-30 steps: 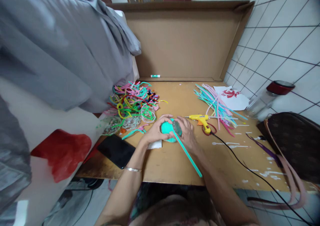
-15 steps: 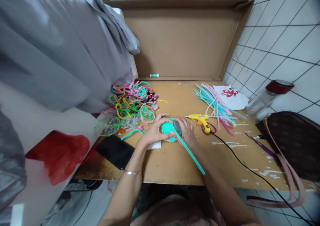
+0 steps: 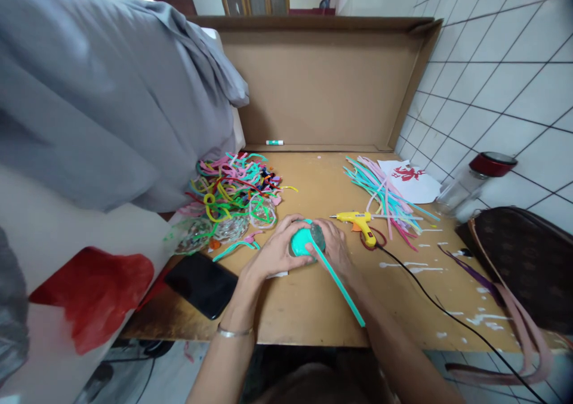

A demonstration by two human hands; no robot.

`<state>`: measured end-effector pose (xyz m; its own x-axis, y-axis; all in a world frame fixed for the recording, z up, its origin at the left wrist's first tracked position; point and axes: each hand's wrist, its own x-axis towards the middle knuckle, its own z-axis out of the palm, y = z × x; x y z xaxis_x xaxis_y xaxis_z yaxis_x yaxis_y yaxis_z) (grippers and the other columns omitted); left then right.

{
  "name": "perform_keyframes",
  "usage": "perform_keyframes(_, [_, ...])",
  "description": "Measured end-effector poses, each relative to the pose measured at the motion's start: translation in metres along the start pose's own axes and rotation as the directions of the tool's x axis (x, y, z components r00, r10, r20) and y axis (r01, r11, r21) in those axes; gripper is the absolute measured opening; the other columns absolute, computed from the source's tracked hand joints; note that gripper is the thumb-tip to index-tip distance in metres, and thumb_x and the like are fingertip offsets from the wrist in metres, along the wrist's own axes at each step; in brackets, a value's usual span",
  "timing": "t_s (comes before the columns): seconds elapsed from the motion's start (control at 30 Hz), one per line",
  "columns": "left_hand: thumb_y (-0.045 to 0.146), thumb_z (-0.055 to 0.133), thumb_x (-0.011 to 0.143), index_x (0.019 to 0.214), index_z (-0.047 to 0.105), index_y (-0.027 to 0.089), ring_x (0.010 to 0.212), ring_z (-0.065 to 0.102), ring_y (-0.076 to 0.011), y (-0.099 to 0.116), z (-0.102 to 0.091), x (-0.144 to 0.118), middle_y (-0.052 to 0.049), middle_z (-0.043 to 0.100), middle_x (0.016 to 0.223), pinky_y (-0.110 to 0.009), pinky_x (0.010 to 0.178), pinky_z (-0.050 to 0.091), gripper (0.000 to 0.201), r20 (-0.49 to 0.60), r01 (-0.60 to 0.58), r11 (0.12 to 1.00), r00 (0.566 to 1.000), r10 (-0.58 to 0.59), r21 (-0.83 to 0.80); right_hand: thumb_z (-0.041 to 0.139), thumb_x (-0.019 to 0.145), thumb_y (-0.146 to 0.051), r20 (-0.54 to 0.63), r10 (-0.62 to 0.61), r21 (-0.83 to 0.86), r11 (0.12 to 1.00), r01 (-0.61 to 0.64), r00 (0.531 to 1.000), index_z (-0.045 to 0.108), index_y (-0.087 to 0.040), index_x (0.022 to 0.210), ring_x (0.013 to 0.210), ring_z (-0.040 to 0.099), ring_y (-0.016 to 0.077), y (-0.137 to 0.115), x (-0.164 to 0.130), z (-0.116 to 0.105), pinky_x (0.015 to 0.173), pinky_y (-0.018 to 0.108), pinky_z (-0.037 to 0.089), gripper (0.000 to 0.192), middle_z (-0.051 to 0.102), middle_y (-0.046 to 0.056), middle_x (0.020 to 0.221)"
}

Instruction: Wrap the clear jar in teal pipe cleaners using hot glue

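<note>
Both my hands hold a small round piece (image 3: 301,243), turquoise on its face with a greyish, see-through-looking rim. My left hand (image 3: 280,246) is curled around its left side, the thumb along the near edge. Around the right side are the fingers of my right hand (image 3: 335,246). A turquoise pipe cleaner (image 3: 338,284) runs from the face of the piece down over my right wrist, its far end free. Just right of my right hand lies a yellow hot glue gun (image 3: 360,220), its nozzle pointing left. My hands partly cover a white scrap (image 3: 280,274) beneath.
Left lies a tangled heap of coloured pipe cleaners (image 3: 237,183) beside clear plastic pieces (image 3: 230,228). A black phone (image 3: 201,284) is near the front edge. Straight pipe cleaners (image 3: 380,189), a jar (image 3: 474,180) and a brown bag (image 3: 514,261) are right. The glue gun's cord (image 3: 430,296) crosses the table.
The camera view has tilted up slightly, so everything sits lower. My hands keep hold of the round piece, and my left fingers have shifted a little around its rim.
</note>
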<state>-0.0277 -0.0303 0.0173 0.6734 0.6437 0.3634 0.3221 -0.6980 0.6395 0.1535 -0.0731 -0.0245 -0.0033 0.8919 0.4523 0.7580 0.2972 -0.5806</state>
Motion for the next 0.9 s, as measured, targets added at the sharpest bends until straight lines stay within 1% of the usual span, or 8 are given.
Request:
perform_keyframes(0.1, [0.046, 0.086, 0.06, 0.127, 0.049, 0.021, 0.132, 0.043, -0.0333, -0.004, 0.006, 0.0, -0.015, 0.041, 0.138, -0.049, 0.111, 0.04, 0.08, 0.001, 0.011, 0.999, 1.0, -0.011, 0.031, 0.033, 0.094, -0.057, -0.014, -0.003, 0.0, 1.0, 0.003, 1.0, 0.049, -0.021, 0.128, 0.125, 0.051, 0.0254, -0.001, 0.0, -0.001, 0.103, 0.043, 0.037, 0.053, 0.059, 0.012, 0.13])
perform_keyframes(0.2, [0.047, 0.088, 0.055, 0.126, 0.048, 0.022, 0.132, 0.043, -0.0338, -0.006, 0.012, 0.001, -0.015, 0.04, 0.138, -0.049, 0.109, 0.042, 0.085, -0.012, 0.014, 0.999, 1.0, -0.013, 0.039, 0.033, 0.093, -0.058, -0.004, -0.002, 0.024, 1.0, 0.002, 1.0, 0.049, -0.021, 0.128, 0.123, 0.053, 0.0254, -0.002, 0.0, -0.002, 0.102, 0.043, 0.038, 0.054, 0.06, 0.012, 0.128])
perform_keyframes(0.33, [0.033, 0.085, 0.061, 0.124, 0.048, 0.023, 0.128, 0.046, -0.0302, -0.004, 0.017, 0.002, -0.013, 0.043, 0.134, -0.045, 0.107, 0.044, 0.074, -0.063, -0.004, 1.0, 0.998, 0.006, 0.026, 0.035, 0.091, -0.062, 0.014, 0.015, 0.053, 0.998, -0.016, 1.0, 0.049, -0.019, 0.128, 0.12, 0.055, 0.0265, -0.002, 0.001, -0.003, 0.099, 0.044, 0.04, 0.058, 0.061, 0.013, 0.126])
perform_keyframes(0.4, [0.026, 0.081, 0.061, 0.122, 0.048, 0.022, 0.126, 0.047, -0.0293, -0.003, 0.018, 0.003, -0.012, 0.045, 0.132, -0.045, 0.108, 0.043, 0.07, -0.093, -0.006, 1.0, 0.996, 0.006, 0.006, 0.036, 0.091, -0.061, 0.02, 0.012, 0.064, 0.998, -0.014, 1.0, 0.05, -0.019, 0.128, 0.119, 0.056, 0.027, -0.003, 0.001, -0.004, 0.098, 0.044, 0.041, 0.058, 0.061, 0.014, 0.126])
perform_keyframes(0.53, [0.021, 0.08, 0.055, 0.118, 0.049, 0.022, 0.123, 0.05, -0.0299, -0.001, 0.012, 0.005, -0.01, 0.051, 0.128, -0.046, 0.107, 0.042, 0.07, -0.12, 0.051, 0.993, 0.991, -0.064, -0.105, 0.04, 0.092, -0.056, 0.023, -0.027, 0.092, 0.995, 0.025, 0.999, 0.05, -0.018, 0.132, 0.118, 0.056, 0.0279, -0.002, 0.001, -0.006, 0.097, 0.044, 0.043, 0.056, 0.061, 0.015, 0.125])
perform_keyframes(0.63, [0.019, 0.078, 0.055, 0.118, 0.05, 0.021, 0.118, 0.053, -0.0285, -0.001, 0.006, 0.005, -0.008, 0.054, 0.123, -0.044, 0.103, 0.044, 0.069, -0.097, 0.103, 0.977, 0.988, -0.123, -0.189, 0.043, 0.091, -0.053, 0.031, -0.045, 0.095, 0.995, 0.041, 0.999, 0.048, -0.017, 0.135, 0.118, 0.056, 0.0287, -0.001, -0.001, -0.006, 0.097, 0.045, 0.043, 0.057, 0.06, 0.016, 0.126])
perform_keyframes(0.7, [0.02, 0.077, 0.056, 0.117, 0.051, 0.021, 0.116, 0.054, -0.0277, -0.002, 0.003, 0.005, -0.008, 0.055, 0.121, -0.043, 0.101, 0.045, 0.067, -0.077, 0.132, 0.968, 0.985, -0.151, -0.215, 0.044, 0.091, -0.052, 0.04, -0.047, 0.081, 0.996, 0.043, 0.998, 0.048, -0.017, 0.135, 0.119, 0.056, 0.0288, -0.002, -0.002, -0.006, 0.097, 0.045, 0.043, 0.056, 0.06, 0.016, 0.127])
perform_keyframes(0.9, [0.027, 0.078, 0.056, 0.118, 0.052, 0.019, 0.111, 0.056, -0.0272, -0.005, 0.001, 0.005, -0.009, 0.055, 0.121, -0.043, 0.098, 0.047, 0.067, -0.01, 0.179, 0.944, 0.982, -0.189, -0.277, 0.042, 0.094, -0.049, 0.059, -0.041, 0.098, 0.995, 0.035, 0.997, 0.05, -0.018, 0.132, 0.119, 0.056, 0.027, -0.004, -0.004, -0.008, 0.099, 0.044, 0.042, 0.049, 0.06, 0.015, 0.127])
